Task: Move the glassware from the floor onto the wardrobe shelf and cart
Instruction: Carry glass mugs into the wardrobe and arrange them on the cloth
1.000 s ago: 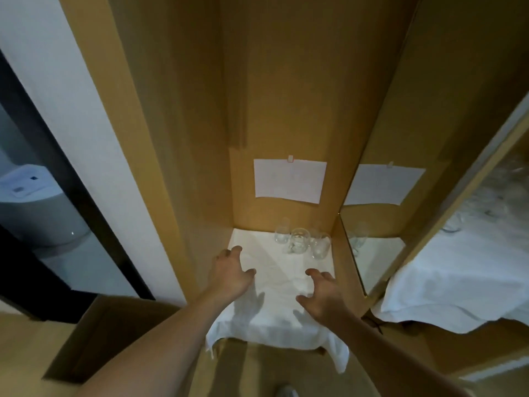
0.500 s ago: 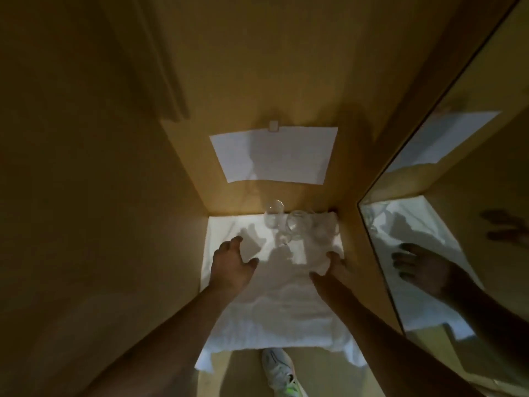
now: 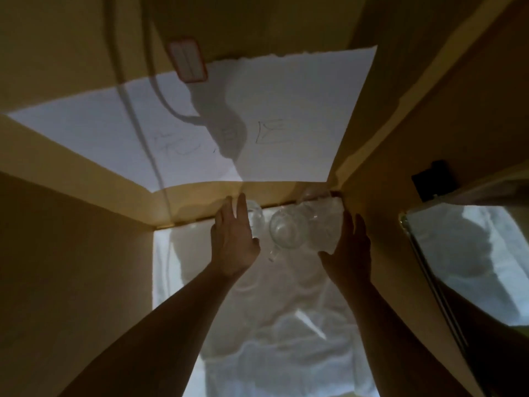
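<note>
Three clear glasses stand in a row at the back of the wardrobe shelf, on a white cloth (image 3: pixel 280 325). The middle glass (image 3: pixel 287 232) shows best, with a small handle toward me. My left hand (image 3: pixel 233 239) reaches in with straight fingers beside the left glass (image 3: pixel 256 220), which it partly hides. My right hand (image 3: pixel 349 247) is spread with fingers straight next to the right glass (image 3: pixel 325 227). Whether either hand touches its glass is not clear. Neither hand grips anything.
Wooden wardrobe walls close in on the left (image 3: pixel 71 267) and right (image 3: pixel 429 124). A white paper sheet (image 3: pixel 229 124) is clipped to the back wall just above the glasses. A mirror panel (image 3: pixel 472 267) at the right reflects the cloth.
The camera has leaned deep into the wardrobe. Both hands have slid forward over the cloth from its middle to the two outer glasses at the back.
</note>
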Demonstrator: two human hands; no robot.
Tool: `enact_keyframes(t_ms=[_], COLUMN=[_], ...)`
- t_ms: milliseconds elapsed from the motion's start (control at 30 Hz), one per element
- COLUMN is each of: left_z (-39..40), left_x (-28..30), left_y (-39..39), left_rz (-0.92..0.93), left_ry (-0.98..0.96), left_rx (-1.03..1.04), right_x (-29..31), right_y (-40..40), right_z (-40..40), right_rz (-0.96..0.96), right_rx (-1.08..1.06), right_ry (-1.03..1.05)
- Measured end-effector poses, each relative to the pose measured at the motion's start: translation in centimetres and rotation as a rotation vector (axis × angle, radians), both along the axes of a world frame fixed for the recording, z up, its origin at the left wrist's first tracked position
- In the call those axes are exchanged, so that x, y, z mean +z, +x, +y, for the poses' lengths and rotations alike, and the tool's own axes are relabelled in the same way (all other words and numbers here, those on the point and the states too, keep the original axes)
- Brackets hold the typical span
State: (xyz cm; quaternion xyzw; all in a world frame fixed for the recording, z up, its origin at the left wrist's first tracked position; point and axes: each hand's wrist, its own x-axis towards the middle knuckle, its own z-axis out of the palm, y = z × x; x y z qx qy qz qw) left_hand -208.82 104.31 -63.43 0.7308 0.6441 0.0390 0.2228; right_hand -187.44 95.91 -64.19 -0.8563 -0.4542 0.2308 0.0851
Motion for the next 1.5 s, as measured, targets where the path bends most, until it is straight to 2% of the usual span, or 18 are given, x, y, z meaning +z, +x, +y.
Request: enact_keyframes(t_ms=[67, 133, 300, 433, 567, 667, 733, 900, 1033, 1133, 1233, 1367, 1500], left_z=[0.5, 1.0, -1.0, -5.1, -9.6, -12.9, -14.9, -20.9, -26.1, -30.6, -35.3, -41.9, -47.3], left_x=[-1.0, -1.5, -0.5, 2.6, 8.4, 13.4, 17.1, 28.1, 37.7, 43.5, 48.1, 52.1, 53.8], left_y=[0.2, 0.2, -1.6, -3.1, -3.8, -4.7, -5.3, -6.1, -7.0, -7.5, -7.5, -5.7, -1.5], left_rz=[0.048, 0.009, -0.087, -0.163, -0.203, -0.3, -0.298, -0.387, -0.567, -0.791, -1.065, -1.345, -1.407], left_ry=[0.025, 0.025, 0.015, 0.076, 0.042, 0.01, -0.024, 0.055, 0.207, 0.294, 0.317, 0.299, 0.214], left_rx=[-0.064, -0.086, 0.026, 0.049, 0.117, 0.175, 0.193, 0.282, 0.374, 0.451, 0.441, 0.34, 0.274], right_x=[-1.0, -1.7, -0.8, 1.6, 6.1, 10.4, 14.3, 25.8, 35.5, 41.8, 46.4, 50.6, 52.7], right_y=[0.2, 0.5, -0.2, -1.2, -2.9, -4.2, -5.3, -7.7, -8.7, -9.0, -8.9, -7.4, -4.4], right_z=[0.4, 0.3, -2.4, -5.4, -8.2, -10.1, -11.3, -15.7, -20.6, -25.3, -31.0, -38.9, -44.2], right_rz=[0.036, 0.061, 0.115, 0.108, 0.188, 0.24, 0.263, 0.34, 0.437, 0.511, 0.611, 0.704, 0.82], right_rx=[0.005, -0.029, -0.16, -0.148, -0.108, -0.039, 0.024, 0.13, 0.159, 0.109, 0.038, 0.023, 0.057], right_ry=[0.106, 0.197, 0.216, 0.159, 0.102, 0.148, 0.16, 0.361, 0.475, 0.588, 0.731, 0.927, 1.003])
